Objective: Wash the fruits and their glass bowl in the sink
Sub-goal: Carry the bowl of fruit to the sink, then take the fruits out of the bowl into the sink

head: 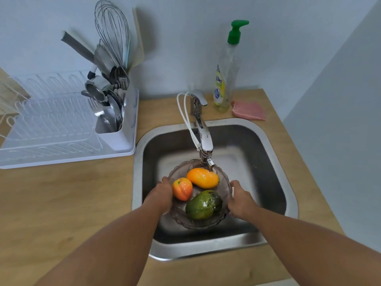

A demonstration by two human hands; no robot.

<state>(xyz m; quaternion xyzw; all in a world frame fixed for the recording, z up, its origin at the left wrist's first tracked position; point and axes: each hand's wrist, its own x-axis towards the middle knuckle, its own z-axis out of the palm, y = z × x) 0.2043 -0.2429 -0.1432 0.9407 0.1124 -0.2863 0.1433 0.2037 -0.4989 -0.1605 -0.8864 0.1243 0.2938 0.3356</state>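
Note:
A clear glass bowl (181,218) with a scalloped rim hangs over the steel sink (257,145), just under the faucet spout (206,145). Inside it lie an orange mango (203,177), a smaller red-orange fruit (182,188) and a dark green fruit (203,204). My left hand (162,194) grips the bowl's left rim. My right hand (240,200) grips its right rim. I cannot tell whether water is running from the spout.
A soap bottle (225,67) with a green pump and a pink sponge cloth (248,110) stand behind the sink on the wooden counter (61,203). To the left sits a white dish rack (61,124) with a utensil holder (111,96) full of cutlery and a whisk.

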